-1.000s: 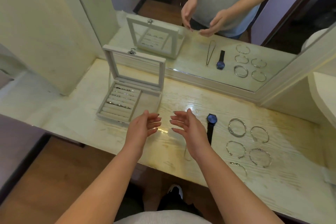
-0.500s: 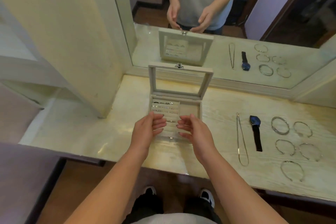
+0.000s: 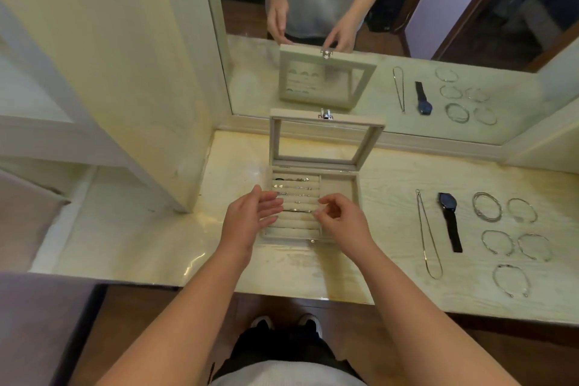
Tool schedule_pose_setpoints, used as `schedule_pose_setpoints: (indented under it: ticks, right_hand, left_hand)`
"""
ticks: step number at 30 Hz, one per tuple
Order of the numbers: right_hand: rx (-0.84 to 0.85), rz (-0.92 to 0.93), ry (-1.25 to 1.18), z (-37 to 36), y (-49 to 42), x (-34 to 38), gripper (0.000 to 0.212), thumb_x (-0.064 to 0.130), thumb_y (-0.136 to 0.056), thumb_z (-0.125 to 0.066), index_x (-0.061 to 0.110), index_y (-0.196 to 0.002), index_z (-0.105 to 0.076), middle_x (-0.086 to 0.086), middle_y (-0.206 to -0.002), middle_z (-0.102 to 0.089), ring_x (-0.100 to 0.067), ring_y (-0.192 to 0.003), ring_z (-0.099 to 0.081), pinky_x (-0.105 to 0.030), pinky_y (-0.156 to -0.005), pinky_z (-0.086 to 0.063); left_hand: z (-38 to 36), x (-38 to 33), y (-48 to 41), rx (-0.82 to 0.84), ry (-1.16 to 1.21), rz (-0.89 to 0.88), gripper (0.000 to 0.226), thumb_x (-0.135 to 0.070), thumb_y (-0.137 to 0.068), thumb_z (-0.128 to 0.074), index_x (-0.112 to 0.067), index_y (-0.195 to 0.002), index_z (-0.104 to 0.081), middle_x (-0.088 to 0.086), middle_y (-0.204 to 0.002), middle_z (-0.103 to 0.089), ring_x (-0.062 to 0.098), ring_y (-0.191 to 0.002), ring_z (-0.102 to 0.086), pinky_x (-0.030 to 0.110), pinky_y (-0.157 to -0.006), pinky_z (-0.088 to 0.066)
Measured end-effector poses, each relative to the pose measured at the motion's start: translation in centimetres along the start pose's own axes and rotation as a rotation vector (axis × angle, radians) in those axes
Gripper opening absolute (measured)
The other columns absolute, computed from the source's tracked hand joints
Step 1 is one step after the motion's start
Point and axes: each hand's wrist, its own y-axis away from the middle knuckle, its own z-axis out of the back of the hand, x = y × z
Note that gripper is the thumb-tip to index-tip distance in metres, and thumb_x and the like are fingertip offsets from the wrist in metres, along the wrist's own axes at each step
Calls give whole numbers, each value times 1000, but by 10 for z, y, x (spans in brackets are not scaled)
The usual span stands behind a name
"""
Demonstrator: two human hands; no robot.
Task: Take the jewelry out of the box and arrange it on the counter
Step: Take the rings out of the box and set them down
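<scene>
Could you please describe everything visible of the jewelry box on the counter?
The jewelry box is square, pale beige, fabric-looking, on the counter before the mirror. Its glass-paned lid stands open, upright, metal clasp on top. Padded rolls on the left hold small rings; the right compartment looks empty. The left hand and right hand hover over it; contact unclear.

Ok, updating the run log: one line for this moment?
box open, rings inside; left hand open; right hand curled over rings, hold unclear; watch out

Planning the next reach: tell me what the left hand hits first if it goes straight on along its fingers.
Probably the cream padded ring rolls inside the open beige jewelry box. The left hand hovers over them, but its height above them is unclear.
</scene>
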Motion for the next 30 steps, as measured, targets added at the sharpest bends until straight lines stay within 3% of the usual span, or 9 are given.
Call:
schedule_pose_setpoints:
  ticks: [4, 8, 24, 30]
  right_hand:
    - [115, 59, 350, -9, -20, -3, 22, 15, -80, -69, 19, -100, -60, 2, -87, -54, -14, -76, -52, -24, -67, -39]
    - [164, 89, 468, -14, -30, -4, 19, 13, -80, -68, 14, -98, -61, 1, -91, -49, -17, -83, -50, -28, -71, -37]
    - [227, 103, 467, -19, -47, -11, 7, 13, -84, -66, 10, -85, -60, 0, -90, -46, -18, -78, -48, -28, -67, -33]
    - [274, 99, 405, -12, -49, -14, 13, 12, -87, -63, 16, -79, -54, 7, -81, -43, -15, -77, -46, -27, -66, -31]
  left_hand:
    - [3, 2, -2, 1, -29, 0, 41, -35, -102, -40, -9, -98, -71, 8, -93, -76, 21, -91, -73, 36, -83, -55]
    - [2, 4, -2, -5, -34, 0, 39, -33, -102, -41, -10, -97, -72, 8, -94, -76, 20, -91, -73, 36, -83, -56]
    - [-6, 10, -5, -35, 1, 51, 28, -25, -98, -49, -9, -92, -72, 9, -92, -76, 22, -92, -72, 35, -83, -56]
    - [-11, 5, -6, -43, 19, 62, 23, -19, -96, -51, -7, -95, -72, 8, -91, -76, 20, -91, -73, 33, -82, -56]
